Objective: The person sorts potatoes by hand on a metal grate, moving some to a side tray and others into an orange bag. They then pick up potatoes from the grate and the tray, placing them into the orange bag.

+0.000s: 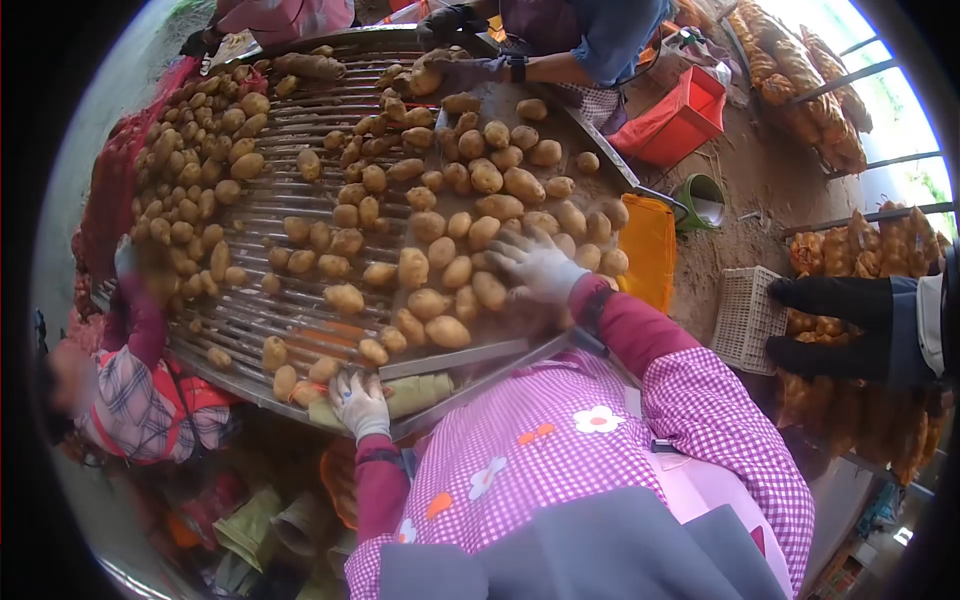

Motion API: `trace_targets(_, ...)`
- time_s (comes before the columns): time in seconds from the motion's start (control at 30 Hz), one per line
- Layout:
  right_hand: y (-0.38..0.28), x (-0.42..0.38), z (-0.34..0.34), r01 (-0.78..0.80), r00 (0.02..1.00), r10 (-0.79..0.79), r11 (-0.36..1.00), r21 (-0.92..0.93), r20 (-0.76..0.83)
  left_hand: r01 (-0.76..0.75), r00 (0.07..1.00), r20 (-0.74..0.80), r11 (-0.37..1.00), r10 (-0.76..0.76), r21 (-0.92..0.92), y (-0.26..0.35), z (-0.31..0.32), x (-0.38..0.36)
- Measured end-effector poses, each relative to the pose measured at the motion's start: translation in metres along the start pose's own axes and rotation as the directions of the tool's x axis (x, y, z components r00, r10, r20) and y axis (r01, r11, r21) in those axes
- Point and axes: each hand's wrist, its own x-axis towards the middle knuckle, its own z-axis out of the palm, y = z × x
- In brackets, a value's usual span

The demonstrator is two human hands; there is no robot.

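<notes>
My right hand (538,265), in a pale work glove, lies with its fingers spread against a heap of potatoes (485,177) on the smooth end of the metal sorting table. It is not closed around any of them. At the near edge, my left hand (360,402), gloved too, rests with fingers stretched out beside a few potatoes (325,369) and a folded green cloth (418,397). Its palm side is hidden. Between the two hands runs a metal rail (455,360). Many potatoes lie loose over the slatted bars (262,325).
Co-workers stand across the table and at its left end, one with dark gloves on potatoes (427,75). To the right are a red crate (683,118), a green bucket (699,203), a white basket (746,320) and stacked potato sacks (800,80). Another person stands far right.
</notes>
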Motion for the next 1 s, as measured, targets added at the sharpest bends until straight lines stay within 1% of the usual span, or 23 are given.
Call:
trace_targets(0.03, 0.011, 0.000, -0.001, -0.044, 0.999, 0.045, 0.998, 0.033, -0.029, 0.004, 1.000, 0.005, 1.000, -0.004, 0.003, -0.002, 0.003, 0.000)
trace_targets(0.07, 0.026, -0.002, 0.004, -0.162, 0.967, 0.170, 0.985, 0.061, -0.189, 0.011, 1.000, 0.010, 1.000, -0.012, 0.006, -0.004, 0.006, 0.000)
trace_targets(0.1, 0.040, -0.006, 0.005, -0.266, 0.897, 0.285, 0.958, 0.104, -0.337, 0.025, 1.000, 0.014, 1.000, -0.026, 0.008, -0.002, 0.005, 0.000)
trace_targets(0.13, 0.058, -0.015, 0.004, -0.351, 0.812, 0.385, 0.923, 0.161, -0.439, 0.043, 0.999, 0.030, 0.999, -0.044, 0.034, -0.001, 0.003, -0.001)
trace_targets(0.17, 0.072, -0.028, -0.001, -0.425, 0.704, 0.478, 0.876, 0.227, -0.525, 0.035, 0.999, 0.015, 0.999, -0.036, 0.041, -0.002, 0.005, -0.002)
trace_targets(0.2, 0.077, -0.045, -0.004, -0.463, 0.658, 0.513, 0.853, 0.241, -0.552, 0.025, 1.000, -0.003, 0.999, -0.025, 0.046, -0.005, 0.008, -0.003)
trace_targets(0.23, 0.082, -0.061, 0.001, -0.492, 0.674, 0.517, 0.847, 0.202, -0.528, 0.012, 1.000, -0.021, 0.999, -0.011, 0.048, -0.005, 0.012, -0.002)
trace_targets(0.3, 0.058, -0.084, -0.007, -0.457, 0.806, 0.464, 0.883, 0.113, -0.368, 0.031, 0.999, -0.020, 0.998, -0.030, 0.053, -0.002, 0.014, -0.001)
trace_targets(0.33, 0.048, -0.090, -0.001, -0.365, 0.889, 0.380, 0.925, 0.104, -0.255, 0.048, 0.999, -0.021, 0.997, -0.046, 0.058, -0.001, 0.014, 0.000)
trace_targets(0.37, 0.039, -0.093, 0.008, -0.265, 0.951, 0.278, 0.958, 0.109, -0.135, 0.047, 0.999, -0.021, 0.997, -0.045, 0.068, 0.000, 0.015, 0.000)
trace_targets(0.4, 0.031, -0.096, 0.016, -0.138, 0.988, 0.143, 0.986, 0.093, -0.055, 0.050, 0.999, -0.022, 0.995, -0.048, 0.081, 0.000, 0.015, 0.000)
trace_targets(0.5, 0.053, -0.073, 0.012, -0.203, 0.978, 0.202, 0.979, -0.014, -0.057, 0.045, 0.998, -0.053, 0.994, -0.040, 0.102, -0.004, 0.020, -0.001)
trace_targets(0.57, 0.089, -0.056, 0.011, -0.333, 0.937, 0.316, 0.937, -0.104, -0.152, 0.032, 0.998, -0.065, 0.993, -0.025, 0.113, -0.007, 0.025, 0.001)
trace_targets(0.6, 0.106, -0.046, 0.000, -0.375, 0.923, 0.357, 0.919, -0.123, -0.144, 0.035, 0.997, -0.065, 0.992, -0.027, 0.118, -0.007, 0.027, 0.000)
trace_targets(0.63, 0.121, -0.035, -0.010, -0.392, 0.917, 0.372, 0.909, -0.146, -0.146, 0.039, 0.997, -0.067, 0.991, -0.031, 0.125, -0.008, 0.028, 0.000)
trace_targets(0.7, 0.152, -0.010, -0.017, -0.347, 0.919, 0.300, 0.923, -0.165, -0.256, 0.046, 0.998, -0.039, 0.994, -0.042, 0.101, -0.007, 0.025, 0.001)
trace_targets(0.77, 0.172, 0.026, -0.028, -0.354, 0.914, 0.320, 0.929, -0.105, -0.248, 0.059, 0.998, -0.005, 0.994, -0.059, 0.089, -0.005, 0.022, -0.001)
trace_targets(0.8, 0.165, 0.046, -0.046, -0.409, 0.895, 0.386, 0.910, -0.067, -0.226, 0.068, 0.998, 0.009, 0.994, -0.069, 0.089, -0.003, 0.020, 0.000)
trace_targets(0.83, 0.170, 0.064, -0.046, -0.447, 0.868, 0.429, 0.894, -0.016, -0.250, 0.078, 0.997, 0.022, 0.993, -0.080, 0.089, -0.002, 0.018, 0.001)
trace_targets(0.9, 0.157, 0.098, -0.052, -0.504, 0.803, 0.533, 0.846, 0.174, -0.266, 0.095, 0.994, 0.037, 0.992, -0.099, 0.086, -0.005, 0.020, 0.002)
trace_targets(0.97, 0.124, 0.121, -0.035, -0.574, 0.796, 0.570, 0.818, 0.045, -0.205, 0.092, 0.994, 0.044, 0.993, -0.095, 0.070, -0.006, 0.019, 0.002)
trace_targets(1.0, 0.108, 0.123, -0.023, -0.540, 0.816, 0.530, 0.841, 0.024, -0.231, 0.085, 0.995, 0.038, 0.994, -0.088, 0.063, -0.006, 0.018, 0.002)
